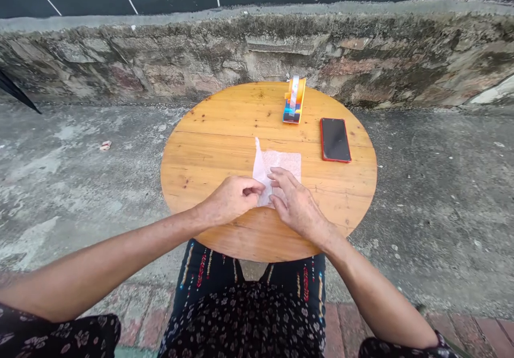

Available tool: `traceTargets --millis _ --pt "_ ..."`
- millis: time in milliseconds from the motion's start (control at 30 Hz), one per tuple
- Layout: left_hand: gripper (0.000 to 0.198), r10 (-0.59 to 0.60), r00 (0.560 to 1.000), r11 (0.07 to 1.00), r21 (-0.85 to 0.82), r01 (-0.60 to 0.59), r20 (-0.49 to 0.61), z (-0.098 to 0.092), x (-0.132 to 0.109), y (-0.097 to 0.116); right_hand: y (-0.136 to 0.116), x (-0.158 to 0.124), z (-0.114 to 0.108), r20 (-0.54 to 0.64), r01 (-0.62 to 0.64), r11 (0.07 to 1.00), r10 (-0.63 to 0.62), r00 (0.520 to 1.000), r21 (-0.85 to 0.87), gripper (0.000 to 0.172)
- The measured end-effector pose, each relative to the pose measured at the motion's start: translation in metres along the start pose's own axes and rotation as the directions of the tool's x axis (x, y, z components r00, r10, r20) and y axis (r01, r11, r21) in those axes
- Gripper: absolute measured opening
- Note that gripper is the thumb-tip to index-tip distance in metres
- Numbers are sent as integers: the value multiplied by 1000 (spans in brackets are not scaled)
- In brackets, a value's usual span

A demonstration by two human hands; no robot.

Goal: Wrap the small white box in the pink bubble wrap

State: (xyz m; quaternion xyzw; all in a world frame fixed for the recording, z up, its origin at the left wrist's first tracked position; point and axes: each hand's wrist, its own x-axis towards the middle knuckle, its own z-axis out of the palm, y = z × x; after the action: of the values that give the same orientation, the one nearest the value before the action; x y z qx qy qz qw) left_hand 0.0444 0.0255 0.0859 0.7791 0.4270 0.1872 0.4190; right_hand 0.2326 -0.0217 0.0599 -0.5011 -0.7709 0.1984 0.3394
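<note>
A thin white tissue (287,161) lies on the round wooden table in front of me, its left part raised and folding over toward the right. My left hand (236,197) pinches the tissue's left edge between thumb and fingers. Over the tissue's right half, my right hand (297,203) has its fingers apart and slightly curled, the fingertips at or just above the sheet. Whether they touch it I cannot tell. Part of the tissue is hidden beneath both hands.
The wooden table (217,133) bears a yellow and blue tape dispenser (294,101) near its far edge. A phone in a red case (335,139) lies at the right. Behind stands a low stone wall (180,69). A crumpled scrap (105,145) is on the concrete ground.
</note>
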Motion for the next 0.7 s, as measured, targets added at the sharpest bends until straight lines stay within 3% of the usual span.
traceTargets --millis 267,367,467,600,700 --pt "22 264 964 889 379 -256 31 12 -3 -7 -5 4 -1 57 55 992 -49 997 -112 30" --pt "21 375 927 774 543 -326 23 15 -9 -8 -7 3 -5 65 50 992 -43 997 -117 28" --pt "17 492 870 657 651 -379 10 17 -13 -9 -3 -7 -13 -13 31 998 -32 999 -62 25" --pt "17 547 836 631 639 -441 36 18 -14 -11 11 -38 -28 -162 -153 988 153 975 7 16" --pt "17 554 830 639 605 -474 65 19 -12 -13 19 -63 -35 -114 -389 916 398 910 95 14"
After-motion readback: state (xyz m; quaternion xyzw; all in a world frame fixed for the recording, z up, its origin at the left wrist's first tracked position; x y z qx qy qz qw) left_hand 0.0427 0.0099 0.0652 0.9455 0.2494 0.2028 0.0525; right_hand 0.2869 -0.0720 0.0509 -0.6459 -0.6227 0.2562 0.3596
